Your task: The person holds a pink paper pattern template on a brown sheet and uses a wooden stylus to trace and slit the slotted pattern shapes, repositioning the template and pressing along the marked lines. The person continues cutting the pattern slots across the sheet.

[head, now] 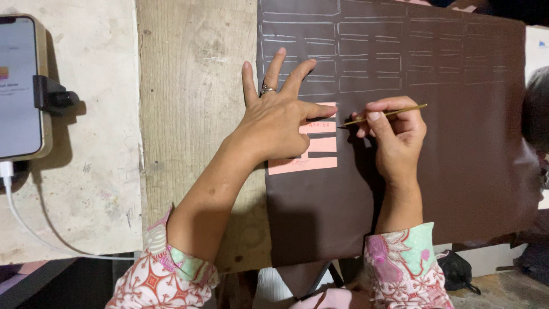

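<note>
the left hand (274,123) lies flat and spread on a pale pink card stencil with rectangular slots cut through it (306,150), fingers fanned wide, a ring on 1 of them, the thumb stretched along the stencil's top edge. it grips nothing; it only presses down. the stencil sits on a large dark brown sheet of smooth leather-like material (446,171), near the sheet's left edge, just below rows of thin pale rectangles already drawn on it. the right hand (394,134) is closed in a pinch around a thin gold-coloured marking pen (383,115), whose tip touches or nearly touches the stencil's right edge; i cannot tell which.

the likeliest trouble is the stencil creeping: only palm pressure pins it, and a sideways push from the pen tip against its edge could slide it on the smooth sheet, leaving lines out of step with the rows above. the brown sheet overhangs the near edge of the worn wooden counter (194,114), so its hanging weight could drag it. a tilted pen could slip under the card's edge and blur the line. a smartphone in a clamp holder (23,86) stands well apart on the left, its white cable (23,226) trailing down.
</note>
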